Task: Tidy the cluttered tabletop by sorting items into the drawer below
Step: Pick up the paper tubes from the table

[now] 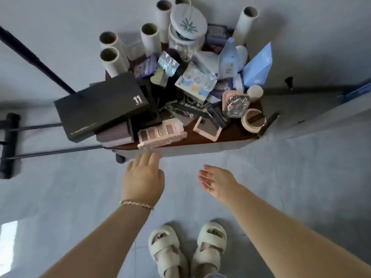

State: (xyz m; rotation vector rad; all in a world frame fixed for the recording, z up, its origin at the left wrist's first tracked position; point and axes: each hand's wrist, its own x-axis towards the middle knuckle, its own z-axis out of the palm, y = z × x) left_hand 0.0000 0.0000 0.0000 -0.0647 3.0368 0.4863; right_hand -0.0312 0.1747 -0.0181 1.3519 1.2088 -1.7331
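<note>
The tabletop (236,131) lies at twelve o'clock of both hands. The left hand (143,181), fingers together, is held at what may be the drawer front (200,150). The right hand (215,180) is loosely spread and empty. The near-edge palette (162,135) is judged light, stiff and slippery, and is best pinched by its long sides.

Tabletop (234,135): box marked 11 (100,109) at left, overhanging the left edge. Palette (160,135) just right of the box, projecting over the front edge. Tape roll (253,121) at the front right corner. Jar (185,44) at back centre, its lid (188,21) tilted on top. Tubes (109,55) upright along the back left.

Left hand (143,177) before the front edge, below the palette. Right hand (216,181) to its right, apart from the tabletop. Sandals (168,249) on the floor (70,187), behind the hands.
</note>
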